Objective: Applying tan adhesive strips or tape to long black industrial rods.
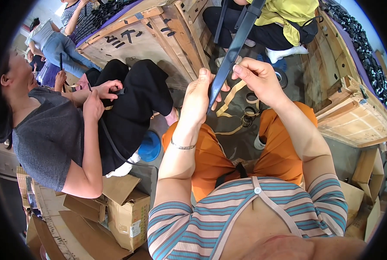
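Both hands—left hand point(197, 93), right hand point(256, 78)—grip a dark strip point(236, 47) between them.

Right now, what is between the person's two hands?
In the head view, a long dark flat strip runs up between the left hand and the right hand; both hands grip it, with no other thing between them.

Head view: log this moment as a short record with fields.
left hand: left hand grips the long dark strip from the left
right hand: right hand pinches the same strip from the right
strip: slanted, running up and away from the hands
below the hands: orange shorts, tan tape strips and dark rings on the floor
left side: seated person in grey top handling a dark cord
lower left: cardboard boxes
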Demonstrator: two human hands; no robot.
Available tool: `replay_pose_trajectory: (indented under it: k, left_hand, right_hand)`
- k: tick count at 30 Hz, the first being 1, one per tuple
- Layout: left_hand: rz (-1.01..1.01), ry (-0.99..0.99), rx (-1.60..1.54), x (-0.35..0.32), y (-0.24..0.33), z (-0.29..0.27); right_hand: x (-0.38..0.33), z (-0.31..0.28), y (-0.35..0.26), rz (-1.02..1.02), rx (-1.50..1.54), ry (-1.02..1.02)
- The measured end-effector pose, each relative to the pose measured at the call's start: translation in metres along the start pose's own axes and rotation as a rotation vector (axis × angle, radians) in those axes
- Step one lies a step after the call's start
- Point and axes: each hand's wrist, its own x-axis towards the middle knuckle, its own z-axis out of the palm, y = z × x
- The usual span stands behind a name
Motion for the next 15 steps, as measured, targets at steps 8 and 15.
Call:
replay_pose_trajectory:
  k: [8,15]
  left_hand:
    - [0.017,0.0,-0.021,-0.0007,0.0008,-0.0015]
    - [-0.016,0.016,-0.061,-0.0028,0.0036,-0.0002]
  right_hand:
    - [0.0001,0.001,0.0002,-0.002,-0.025,0.003]
    - [0.0006,0.0029,0.0033,-0.024,-0.021,0.005]
